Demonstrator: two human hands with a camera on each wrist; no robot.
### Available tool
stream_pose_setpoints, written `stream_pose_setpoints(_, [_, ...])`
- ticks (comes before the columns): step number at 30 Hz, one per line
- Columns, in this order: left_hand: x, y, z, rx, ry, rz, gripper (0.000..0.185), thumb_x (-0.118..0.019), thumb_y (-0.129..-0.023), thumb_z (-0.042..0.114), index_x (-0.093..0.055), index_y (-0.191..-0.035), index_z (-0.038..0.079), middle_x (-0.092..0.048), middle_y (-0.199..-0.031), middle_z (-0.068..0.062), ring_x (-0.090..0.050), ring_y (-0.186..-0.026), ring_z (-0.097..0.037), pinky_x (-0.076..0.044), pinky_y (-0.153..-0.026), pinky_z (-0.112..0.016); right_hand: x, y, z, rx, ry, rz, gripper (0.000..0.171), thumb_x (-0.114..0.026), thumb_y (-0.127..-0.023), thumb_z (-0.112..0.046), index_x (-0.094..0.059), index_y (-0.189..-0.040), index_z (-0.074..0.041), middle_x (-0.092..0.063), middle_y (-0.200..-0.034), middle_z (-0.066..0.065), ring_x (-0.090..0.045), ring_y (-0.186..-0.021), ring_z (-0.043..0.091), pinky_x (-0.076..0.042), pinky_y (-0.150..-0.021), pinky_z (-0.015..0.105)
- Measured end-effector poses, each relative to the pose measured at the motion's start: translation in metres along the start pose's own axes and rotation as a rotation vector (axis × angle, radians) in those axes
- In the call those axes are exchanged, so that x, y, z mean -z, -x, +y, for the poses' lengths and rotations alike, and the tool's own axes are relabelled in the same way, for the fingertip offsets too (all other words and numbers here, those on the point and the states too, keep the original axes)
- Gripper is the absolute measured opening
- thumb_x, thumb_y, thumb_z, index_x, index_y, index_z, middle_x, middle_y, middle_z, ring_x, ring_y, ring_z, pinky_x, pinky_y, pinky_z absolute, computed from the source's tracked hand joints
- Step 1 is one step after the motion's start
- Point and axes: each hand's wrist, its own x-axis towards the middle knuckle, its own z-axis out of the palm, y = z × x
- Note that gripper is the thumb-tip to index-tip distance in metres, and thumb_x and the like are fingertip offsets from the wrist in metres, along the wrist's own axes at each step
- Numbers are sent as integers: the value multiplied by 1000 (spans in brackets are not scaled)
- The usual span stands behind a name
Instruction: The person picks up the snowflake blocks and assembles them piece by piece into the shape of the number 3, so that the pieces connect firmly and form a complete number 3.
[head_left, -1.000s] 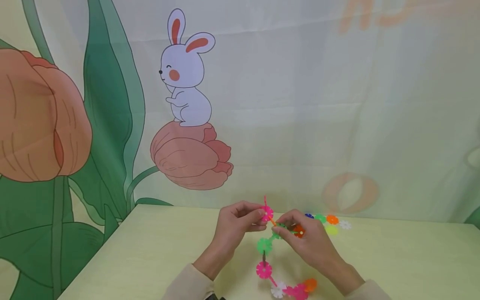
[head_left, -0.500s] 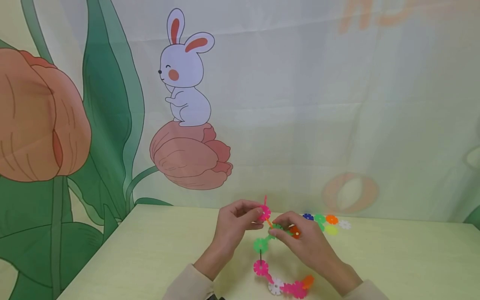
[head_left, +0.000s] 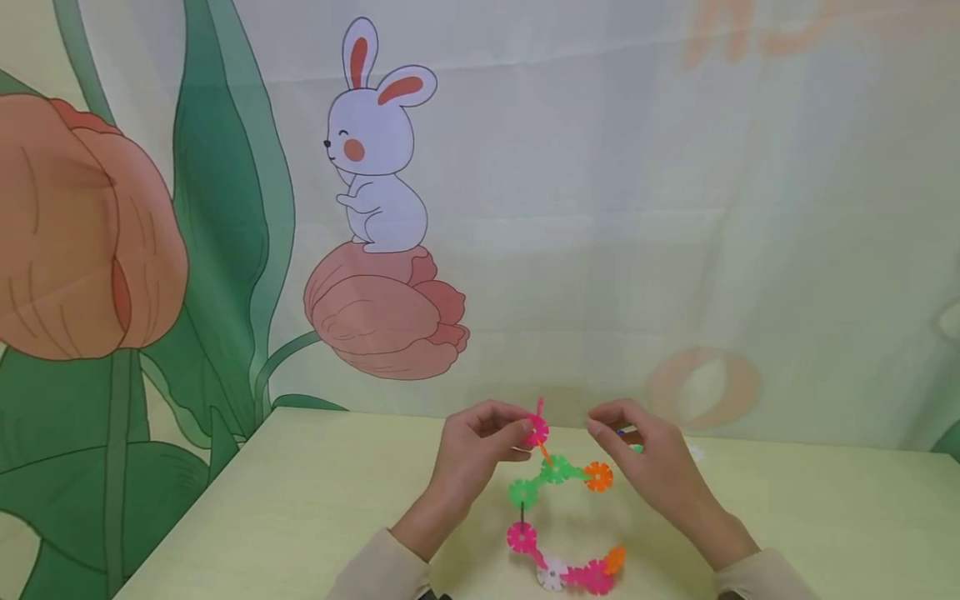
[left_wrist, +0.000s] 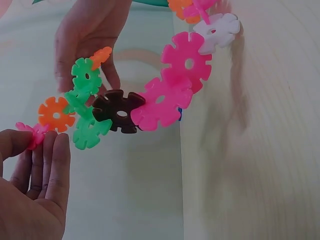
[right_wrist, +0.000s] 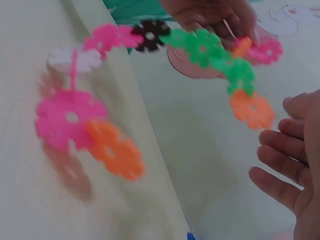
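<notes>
Nearest the person, two pale sleeves [head_left: 375,571] came up from the bottom edge of the head view, and between them the low end of a chain of snowflake discs [head_left: 558,517] rested on the yellow-green table [head_left: 300,500]. That end was a small cluster: an orange disc [head_left: 615,558], a pink one and a white disc [head_left: 552,575] slotted together. From there the chain rose through another pink disc, a dark brown disc [left_wrist: 117,111] that showed plainly only in the left wrist view, then two green discs [head_left: 540,482], with an orange disc [head_left: 597,476] branching off to the right, and ended at a pink disc [head_left: 536,431] at the top. The discs were flat, notched round the rim and joined edge into edge at angles, so the chain hung in a loose curve above the table.

The left hand [head_left: 472,454] pinched that top pink disc between thumb and curled fingertips, carrying the upper part of the chain in the air. The right hand [head_left: 648,467] was off the chain, just beside the branching orange disc, its fingers [right_wrist: 280,165] loosely spread and only lightly bent, holding nothing.

Farther back, partly behind the right hand, loose discs [head_left: 693,452] lay on the table, a white one the clearest. Behind the table hung a backdrop [head_left: 675,208] printed with a white rabbit [head_left: 375,142] on a peach tulip and large green leaves.
</notes>
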Motion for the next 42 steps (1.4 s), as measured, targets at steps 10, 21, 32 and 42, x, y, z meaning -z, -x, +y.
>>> stream_pose_setpoints(10, [0, 1, -1, 18, -16, -31, 15, -77, -96, 9, -77, -106, -2, -75, -95, -11, -75, -84, -22, -66, -81, -40, 36, -2, 43, -125, 202, -28, 15, -75, -99, -6, -74, -114, -4, -75, -109, 5, -71, -97, 24, -63, -84, 34])
stream_pose_setpoints(21, [0, 4, 0, 14, 0, -68, 15, -77, -97, 9, -77, -105, -3, -76, -97, -12, -75, -87, -24, -66, -81, -41, 25, 7, 86, -190, 284, -180, 19, -82, -92, -11, -74, -107, -2, -74, -103, 6, -67, -91, 25, -58, -79, 43])
stream_pose_setpoints(32, [0, 4, 0, 14, -3, -80, 15, -76, -97, 10, -77, -106, -2, -76, -99, -12, -76, -88, -25, -66, -81, -41, 18, 6, 78, -240, 339, -224, 24, -83, -90, -13, -72, -107, 1, -69, -105, 9, -67, -98, 33, -58, -89, 58])
stream_pose_setpoints(42, [-2, 5, 0, 20, -12, -80, 13, -75, -97, 8, -77, -106, -2, -76, -98, -12, -77, -88, -28, -66, -80, -41, 22, 4, 74, -337, 241, -244, 26, -84, -88, -7, -68, -107, 2, -67, -101, 9, -63, -94, 27, -57, -83, 46])
